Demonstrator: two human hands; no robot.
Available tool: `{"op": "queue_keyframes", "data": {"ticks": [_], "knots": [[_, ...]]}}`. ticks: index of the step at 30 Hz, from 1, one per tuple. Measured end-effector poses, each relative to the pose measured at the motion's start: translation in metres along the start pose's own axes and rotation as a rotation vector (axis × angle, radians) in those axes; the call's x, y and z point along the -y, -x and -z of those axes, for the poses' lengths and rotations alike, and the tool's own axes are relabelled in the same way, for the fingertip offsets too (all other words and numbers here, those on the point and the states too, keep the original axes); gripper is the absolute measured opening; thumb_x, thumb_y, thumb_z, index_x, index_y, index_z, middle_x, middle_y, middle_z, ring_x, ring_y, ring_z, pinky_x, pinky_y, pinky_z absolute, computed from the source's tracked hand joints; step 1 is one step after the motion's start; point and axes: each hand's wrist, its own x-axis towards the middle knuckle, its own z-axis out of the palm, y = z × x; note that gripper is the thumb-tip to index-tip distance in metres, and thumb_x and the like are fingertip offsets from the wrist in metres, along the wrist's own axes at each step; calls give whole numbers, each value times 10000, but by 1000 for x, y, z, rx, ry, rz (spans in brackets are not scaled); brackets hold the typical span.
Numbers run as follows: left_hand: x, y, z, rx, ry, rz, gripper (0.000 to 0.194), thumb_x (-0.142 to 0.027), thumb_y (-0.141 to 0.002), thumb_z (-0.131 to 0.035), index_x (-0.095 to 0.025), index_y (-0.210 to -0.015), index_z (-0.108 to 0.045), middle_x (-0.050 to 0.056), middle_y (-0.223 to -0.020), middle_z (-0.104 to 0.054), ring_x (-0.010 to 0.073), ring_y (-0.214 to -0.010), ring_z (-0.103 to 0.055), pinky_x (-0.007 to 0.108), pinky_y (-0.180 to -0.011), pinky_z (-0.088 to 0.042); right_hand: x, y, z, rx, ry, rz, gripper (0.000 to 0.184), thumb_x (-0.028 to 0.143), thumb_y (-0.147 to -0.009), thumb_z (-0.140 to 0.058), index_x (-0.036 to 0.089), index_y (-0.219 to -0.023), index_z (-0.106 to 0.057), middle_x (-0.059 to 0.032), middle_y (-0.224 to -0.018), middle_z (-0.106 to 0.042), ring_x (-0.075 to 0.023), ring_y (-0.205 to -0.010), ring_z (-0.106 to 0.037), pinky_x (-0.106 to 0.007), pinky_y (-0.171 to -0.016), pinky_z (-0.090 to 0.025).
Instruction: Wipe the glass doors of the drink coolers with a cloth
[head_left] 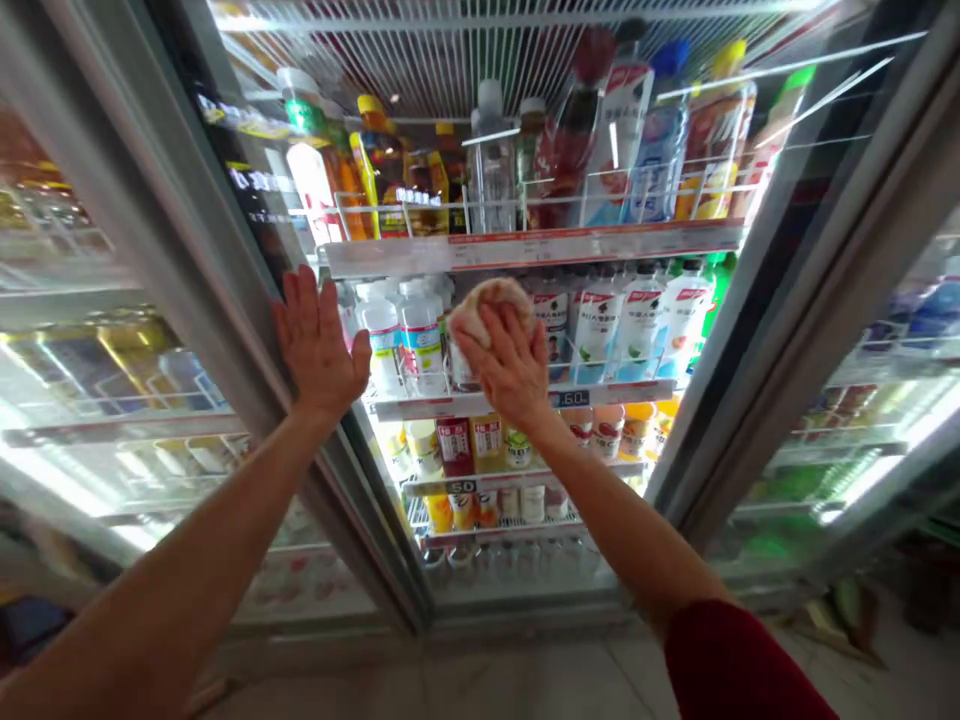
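1. The right hand (511, 365) is at the middle of the frame, its fingers close together and clamped over a bunched cloth (480, 305), holding it against the glass door (525, 580) of a fridge.
2. The cloth, pale with brownish patches, shows above and to the left of the fingers, in front of the middle shelf.
3. The left hand (322, 345) is left of the middle of the frame, bare and flat, with 4 fingers pointing up and the thumb held apart from them. It holds nothing and lies against the door's dark left edge, beside a metal frame (217, 250).
4. Both arms reach in from the bottom of the frame; a dark red sleeve (739, 665) shows at the lower right.
5. Behind the glass, across the top of the frame, stand a yellow-capped bottle (375, 170), a blue-capped bottle (660, 150) and others.
6. On the middle shelf, white-labelled bottles (596, 330) stand to the right of the cloth, and white-capped bottles (412, 340) between the 2 hands.
7. A dark price tag (571, 398) sits just right of the right wrist.
8. Lower down are a red bottle (455, 445) and more drinks; pale floor (525, 680) fills the bottom middle.
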Motion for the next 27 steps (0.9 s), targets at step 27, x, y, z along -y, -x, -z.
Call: {"op": "queue_keyframes", "data": {"ticks": [27], "knots": [[7, 31, -32, -295, -62, -91, 629, -354, -825, -412, -74, -1371, -276, 189, -1438, -257, 284, -1356, -184, 515, -1078, -190, -77, 47, 22, -187, -24, 11, 381, 278, -850, -466, 343, -1223, -512, 18, -1412, -382, -198, -1344, -264, -444, -1121, -118]]}}
